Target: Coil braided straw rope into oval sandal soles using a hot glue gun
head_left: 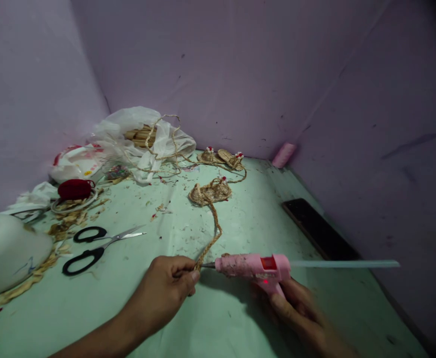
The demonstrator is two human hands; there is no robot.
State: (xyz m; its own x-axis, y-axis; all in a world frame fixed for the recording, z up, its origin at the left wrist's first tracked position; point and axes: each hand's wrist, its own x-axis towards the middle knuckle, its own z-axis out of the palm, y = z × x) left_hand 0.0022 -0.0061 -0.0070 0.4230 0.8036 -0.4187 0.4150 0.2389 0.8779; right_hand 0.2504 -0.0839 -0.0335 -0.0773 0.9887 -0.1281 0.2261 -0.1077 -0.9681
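Observation:
Between the closed fingers of my left hand (169, 283) is the end of a braided straw cord (215, 233). My right hand (296, 308) is wrapped round the handle of a pink glue gun (246, 265). Its metal nozzle points left and meets the cord at my left fingertips. A clear glue stick (347, 264) juts out of the gun's back. From my fingers the cord runs up to a small woven straw slipper (210, 192) with red and white beads. Any glue at the nozzle tip is hidden by my fingers.
Black-handled scissors (100, 246) lie open on the left. A white bowl (12, 253) and a dark red pincushion-like thing (75, 189) stand beyond. At the back are a plastic bag (136, 119) and more small slippers (231, 158). A phone (318, 228) and a pink spool (284, 155) are right.

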